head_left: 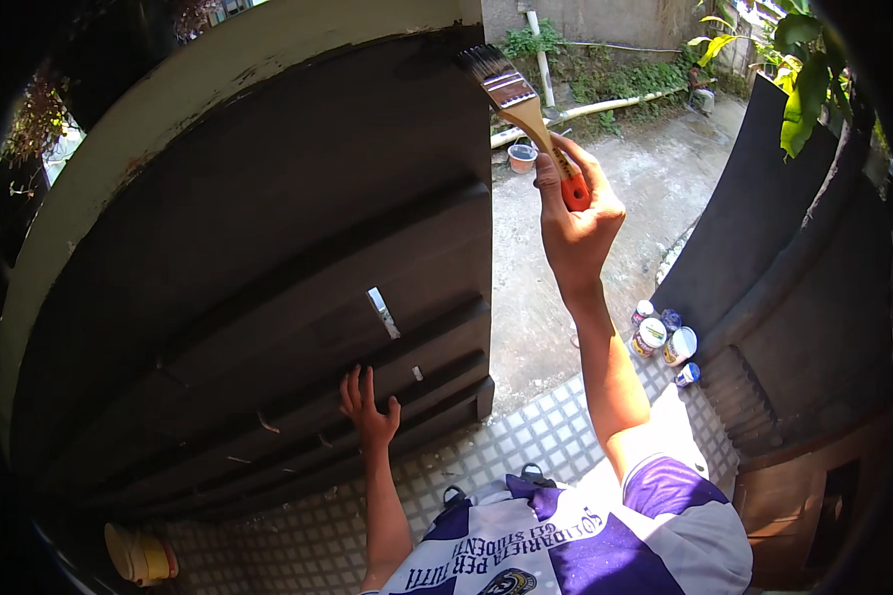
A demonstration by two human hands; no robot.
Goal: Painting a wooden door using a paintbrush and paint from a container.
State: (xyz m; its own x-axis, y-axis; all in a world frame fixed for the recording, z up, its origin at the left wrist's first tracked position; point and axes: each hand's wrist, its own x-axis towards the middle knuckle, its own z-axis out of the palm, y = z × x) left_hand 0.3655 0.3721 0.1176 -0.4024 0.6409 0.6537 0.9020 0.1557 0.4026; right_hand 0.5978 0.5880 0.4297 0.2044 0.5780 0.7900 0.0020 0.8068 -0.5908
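At the far left I see a round plastic pail (134, 553). Next, the left hand (370, 418) is spread and empty near the dark gate panel (268, 238), which has long ridges; I can't tell if they touch. Up by the gate's edge, the right hand (583, 220) pinches the paintbrush (528, 119). I guess it's light, with a stiff wooden handle and bendy bristles, best held by that red end. Rough concrete (615, 243) lies past it, then round paint tubs (650, 337).
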